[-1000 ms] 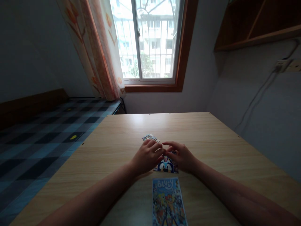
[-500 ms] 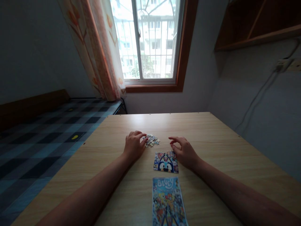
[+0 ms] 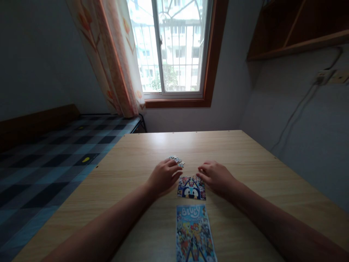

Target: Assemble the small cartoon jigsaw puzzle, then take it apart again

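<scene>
My left hand reaches in over the table just left of a partly assembled jigsaw puzzle. Its thumb and fingers come together near the puzzle's upper left corner; whatever they pinch is too small to make out. Behind this hand lies a pile of loose puzzle pieces, partly covered by the fingers. At the puzzle's upper right corner is my right hand, its thumb and forefinger slightly apart with nothing visible between them. The puzzle shows a blue cartoon dog face, and its top edge is uneven.
Nearer to me lies a printed Bluey picture sheet, below the puzzle on the wooden table. A bed with a checked cover stands left of the table. Beyond the far edge are a curtain and a window.
My left hand has moved from the pile of pieces towards me and right, to the puzzle's upper left. My right hand has shifted slightly, its fingertips now lower and closer together.
</scene>
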{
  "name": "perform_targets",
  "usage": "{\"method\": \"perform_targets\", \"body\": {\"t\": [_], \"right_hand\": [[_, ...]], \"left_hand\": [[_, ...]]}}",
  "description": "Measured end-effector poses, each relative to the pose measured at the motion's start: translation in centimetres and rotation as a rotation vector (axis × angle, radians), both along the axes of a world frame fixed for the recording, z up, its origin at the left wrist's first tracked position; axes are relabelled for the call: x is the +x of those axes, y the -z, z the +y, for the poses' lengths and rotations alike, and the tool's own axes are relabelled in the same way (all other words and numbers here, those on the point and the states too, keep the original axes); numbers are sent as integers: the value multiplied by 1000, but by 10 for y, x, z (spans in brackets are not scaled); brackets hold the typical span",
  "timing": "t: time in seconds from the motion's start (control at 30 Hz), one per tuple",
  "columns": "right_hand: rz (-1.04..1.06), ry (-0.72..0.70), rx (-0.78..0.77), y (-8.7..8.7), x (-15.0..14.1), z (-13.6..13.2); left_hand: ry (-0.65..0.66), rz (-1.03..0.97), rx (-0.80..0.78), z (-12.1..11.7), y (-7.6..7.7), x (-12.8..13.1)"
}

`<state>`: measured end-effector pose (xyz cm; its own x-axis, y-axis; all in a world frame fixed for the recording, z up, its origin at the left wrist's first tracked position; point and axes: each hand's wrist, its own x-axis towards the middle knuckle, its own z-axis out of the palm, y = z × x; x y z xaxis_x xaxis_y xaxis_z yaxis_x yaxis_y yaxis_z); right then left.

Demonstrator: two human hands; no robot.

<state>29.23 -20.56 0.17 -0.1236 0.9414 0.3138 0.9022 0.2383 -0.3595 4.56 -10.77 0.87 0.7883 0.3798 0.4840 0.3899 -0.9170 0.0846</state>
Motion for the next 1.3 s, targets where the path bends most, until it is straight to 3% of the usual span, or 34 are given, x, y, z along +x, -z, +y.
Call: {"method": "perform_targets", "body": {"t": [0.1, 0.37, 0.7, 0.93, 1.3], "right_hand": [[-62, -34, -39, -6, 0, -6], [-109, 14, -207, -17, -21, -17], [216, 38, -209, -3, -13, -4], [319, -1, -179, 2, -8, 1], [680, -32, -323, 3, 7, 9]], "left_hand": [[69, 117, -5, -17, -2, 7], [-49, 265, -82, -26, -9, 13], [-59, 285, -137, -28, -6, 13], [-59, 285, -127, -28, -5, 13], [-69, 226, -100, -24, -2, 12]]}}
